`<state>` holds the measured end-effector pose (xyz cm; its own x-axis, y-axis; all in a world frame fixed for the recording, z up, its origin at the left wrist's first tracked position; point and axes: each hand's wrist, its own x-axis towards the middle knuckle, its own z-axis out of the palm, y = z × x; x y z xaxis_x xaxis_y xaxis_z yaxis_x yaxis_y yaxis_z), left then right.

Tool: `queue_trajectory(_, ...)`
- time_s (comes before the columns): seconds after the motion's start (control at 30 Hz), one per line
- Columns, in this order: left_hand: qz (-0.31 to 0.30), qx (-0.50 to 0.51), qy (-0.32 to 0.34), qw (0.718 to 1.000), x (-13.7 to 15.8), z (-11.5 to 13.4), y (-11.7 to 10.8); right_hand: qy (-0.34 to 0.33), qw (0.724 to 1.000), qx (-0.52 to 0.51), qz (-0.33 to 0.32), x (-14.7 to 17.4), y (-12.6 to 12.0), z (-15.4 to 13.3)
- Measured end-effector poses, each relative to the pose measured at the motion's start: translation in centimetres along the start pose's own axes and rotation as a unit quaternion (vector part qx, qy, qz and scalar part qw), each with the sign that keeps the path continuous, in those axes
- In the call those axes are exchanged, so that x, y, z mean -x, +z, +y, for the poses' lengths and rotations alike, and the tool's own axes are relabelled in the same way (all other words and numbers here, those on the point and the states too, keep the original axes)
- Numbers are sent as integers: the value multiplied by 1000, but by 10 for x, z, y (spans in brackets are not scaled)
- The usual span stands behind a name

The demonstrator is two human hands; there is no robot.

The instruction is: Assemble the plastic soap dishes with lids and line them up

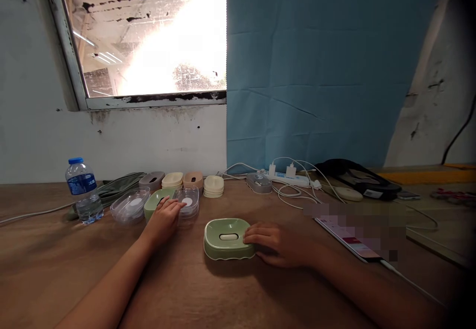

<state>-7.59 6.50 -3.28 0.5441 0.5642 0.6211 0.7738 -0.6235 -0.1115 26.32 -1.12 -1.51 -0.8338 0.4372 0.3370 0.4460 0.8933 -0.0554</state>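
Note:
My right hand (273,243) grips the right side of a green oval soap dish (215,250), which has a cream insert (228,237) in its middle slot. Its thumb is low on the side and its fingers lie over the rim. Farther left, my left hand (168,216) reaches out with fingers extended over another green dish (150,205) and the near edge of a clear plastic tray (191,201). Whether the fingertips touch the tray I cannot tell. A second clear tray (130,205) lies left of that green dish.
Behind stand brown (151,180), cream (172,179) and pink dishes (193,180), plus a cream stack (213,186). A water bottle (85,192) is at left. A grey box (259,182), power strip (297,178), cables, black bag (360,180) and a tablet (345,239) lie right.

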Motion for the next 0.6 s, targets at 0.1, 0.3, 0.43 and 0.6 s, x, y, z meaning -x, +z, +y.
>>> queue_trajectory(0.1, -17, -9, 0, 1000, -1, 2, 0, 0, 1000, -1, 0, 0, 0, 0)
queue_trajectory(0.3, -12, 3, -8, 1000, -3, 8, -4, 7, 1000, -4, 3, 0, -2, -1)
queue_trajectory(0.43, 30, 19, -9, 999, -5, 10, -2, 4, 1000, -7, -2, 0, -1, -1)
queue_trajectory(0.6, 141, 61, -30, 988, -9, 28, -10, 5, 1000, -16, -7, 1, 0, 2)
